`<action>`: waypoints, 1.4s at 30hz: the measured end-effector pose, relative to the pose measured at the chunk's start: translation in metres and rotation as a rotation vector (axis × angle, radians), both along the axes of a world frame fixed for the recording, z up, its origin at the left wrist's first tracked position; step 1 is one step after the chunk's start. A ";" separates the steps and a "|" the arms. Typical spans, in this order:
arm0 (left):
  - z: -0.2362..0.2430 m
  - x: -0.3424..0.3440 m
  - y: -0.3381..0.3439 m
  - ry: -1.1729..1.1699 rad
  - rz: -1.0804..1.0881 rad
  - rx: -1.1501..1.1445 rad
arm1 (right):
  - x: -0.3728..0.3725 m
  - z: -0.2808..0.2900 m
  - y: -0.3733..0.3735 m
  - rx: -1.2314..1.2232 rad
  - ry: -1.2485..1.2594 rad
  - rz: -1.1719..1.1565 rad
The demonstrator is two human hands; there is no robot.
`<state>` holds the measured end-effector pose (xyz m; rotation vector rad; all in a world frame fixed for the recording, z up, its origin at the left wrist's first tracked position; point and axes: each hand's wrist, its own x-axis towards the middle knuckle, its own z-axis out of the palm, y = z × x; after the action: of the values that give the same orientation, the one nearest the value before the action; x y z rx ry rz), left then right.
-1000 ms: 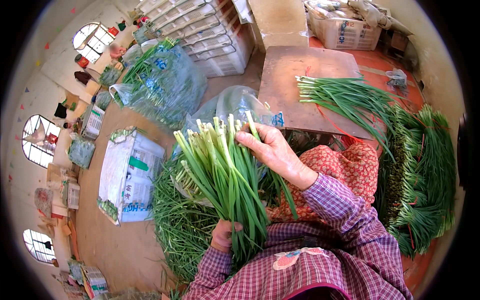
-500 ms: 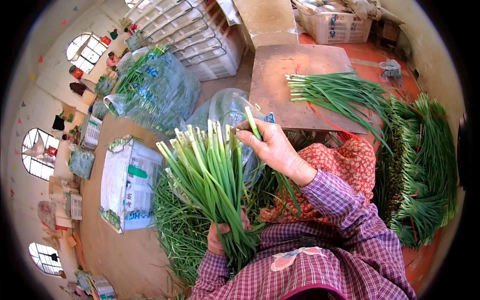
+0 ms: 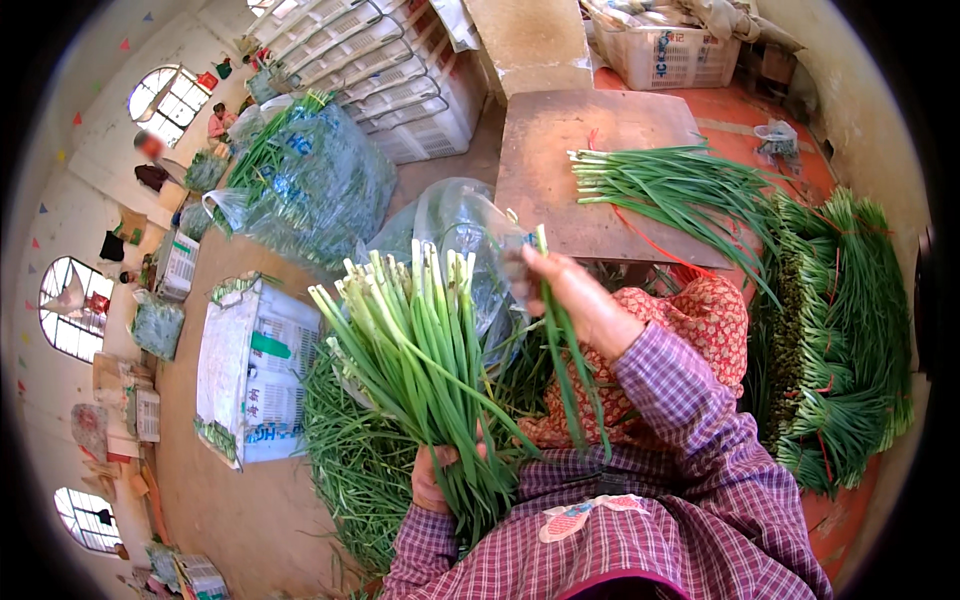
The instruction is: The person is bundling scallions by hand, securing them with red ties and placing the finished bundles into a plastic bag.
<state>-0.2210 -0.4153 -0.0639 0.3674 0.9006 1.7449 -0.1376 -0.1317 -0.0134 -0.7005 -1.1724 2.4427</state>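
Observation:
My left hand point(image 3: 434, 478) is closed round a thick bunch of garlic chives point(image 3: 420, 340), its pale stem ends pointing up and away from me. My right hand point(image 3: 578, 300), a little smeared by motion, pinches a few separate chive stalks point(image 3: 566, 365) whose green leaves hang down over my lap. A smaller pile of chives point(image 3: 660, 180) lies on the brown wooden board point(image 3: 545, 135) ahead to the right, its white ends facing left. A red tie point(image 3: 640, 228) lies partly under that pile.
Tied chive bundles point(image 3: 845, 330) are stacked at my right. Loose green leaves point(image 3: 350, 450) heap at my left beside a white crate point(image 3: 265, 370). Filled plastic bags point(image 3: 310, 180) and stacked white crates point(image 3: 400, 90) stand farther off. Another person point(image 3: 220, 122) sits far left.
My right hand has moved right and slightly down, away from the bunch, with the few stalks in it. The left hand and its bunch stay nearly in place.

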 end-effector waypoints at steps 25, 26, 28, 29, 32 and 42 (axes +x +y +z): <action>0.044 0.018 0.121 0.643 0.395 -0.280 | -0.005 0.003 -0.064 0.715 0.201 -0.137; 0.018 0.006 0.122 0.755 0.417 -0.222 | -0.011 0.001 -0.065 0.783 0.203 -0.172; 0.026 0.013 0.136 1.128 0.438 -0.271 | -0.010 0.000 -0.054 0.752 0.194 -0.183; 0.033 0.015 0.140 1.505 0.465 -0.340 | -0.012 -0.002 -0.049 0.705 0.191 -0.179; 0.071 0.038 0.156 1.636 0.291 -0.630 | -0.004 0.006 -0.015 0.502 0.276 -0.017; 0.135 0.054 0.147 1.524 -0.169 -0.367 | 0.059 0.002 0.034 -0.349 0.373 0.365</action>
<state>-0.1674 -0.2684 0.0707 1.5402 2.0865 0.8601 -0.0790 -0.0979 -0.0118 -0.0976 -0.7890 2.9539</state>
